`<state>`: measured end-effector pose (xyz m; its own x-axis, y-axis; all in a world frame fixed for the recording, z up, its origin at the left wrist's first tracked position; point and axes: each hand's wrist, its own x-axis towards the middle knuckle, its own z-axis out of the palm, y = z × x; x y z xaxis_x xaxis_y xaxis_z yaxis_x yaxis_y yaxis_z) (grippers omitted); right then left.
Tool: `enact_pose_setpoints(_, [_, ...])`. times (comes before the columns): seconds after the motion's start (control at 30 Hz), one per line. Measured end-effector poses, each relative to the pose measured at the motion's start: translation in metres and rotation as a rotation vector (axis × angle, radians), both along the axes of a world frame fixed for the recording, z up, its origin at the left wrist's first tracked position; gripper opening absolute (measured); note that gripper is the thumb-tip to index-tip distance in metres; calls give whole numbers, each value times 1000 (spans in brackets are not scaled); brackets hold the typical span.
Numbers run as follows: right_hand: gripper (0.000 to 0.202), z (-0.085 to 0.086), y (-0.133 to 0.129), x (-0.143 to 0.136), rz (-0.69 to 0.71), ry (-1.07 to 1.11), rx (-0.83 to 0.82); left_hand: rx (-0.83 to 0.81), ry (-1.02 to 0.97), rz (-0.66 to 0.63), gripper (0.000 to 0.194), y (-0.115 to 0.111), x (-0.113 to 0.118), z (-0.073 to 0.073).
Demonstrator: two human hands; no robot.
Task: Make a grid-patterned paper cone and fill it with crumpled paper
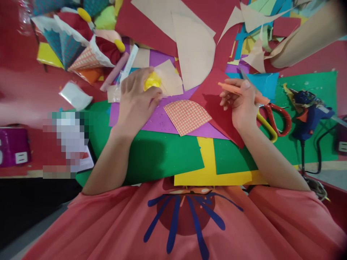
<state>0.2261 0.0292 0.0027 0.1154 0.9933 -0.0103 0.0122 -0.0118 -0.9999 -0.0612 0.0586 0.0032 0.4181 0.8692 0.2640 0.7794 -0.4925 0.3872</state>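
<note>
My right hand (241, 99) is closed around an orange marker pen (233, 88), which points to the left. Curved over a small, round, shiny yellow thing (152, 81) is my left hand (138, 99), its thumb and fingers around it; I cannot make out what kind of thing it is. Between the hands, a fan-shaped piece of checked paper (187, 116) lies on purple sheet (151, 121) and red sheet (226, 126). Scissors (280, 121) with red and yellow handles lie beside my right wrist, their blades partly behind the hand.
Cream paper cut-outs (193, 50) spread beyond my hands. Decorated paper cones (67, 43) stand far left, near a white packet (76, 94). On the right, a blue glue gun (310, 121) with its cord rests on green sheet (325, 90). Another person's arm (303, 39) reaches in at upper right.
</note>
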Motion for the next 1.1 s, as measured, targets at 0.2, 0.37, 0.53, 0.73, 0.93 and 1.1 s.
enact_pose_setpoints(0.2, [52, 4, 6, -2, 48, 69, -91, 58, -1, 4, 20, -2, 13, 13])
enact_pose_setpoints(0.37, [33, 6, 4, -10, -16, 63, -52, 119, 147, -44, 22, -8, 11, 14])
enact_pose_setpoints(0.53, [28, 1, 3, -10, 8, 71, 45, -5, 146, 34, 28, -5, 4, 10])
enact_pose_setpoints(0.73, [31, 1, 5, -5, 38, 118, -19, -41, -3, 37, 28, -1, 14, 18])
enact_pose_setpoints(0.93, [35, 4, 2, -4, 76, 161, -84, -215, -538, -40, 20, -6, 51, 6])
enact_pose_setpoints(1.1, [32, 7, 0, -6, 74, 188, -133, -226, -589, -26, 16, -12, 69, -1])
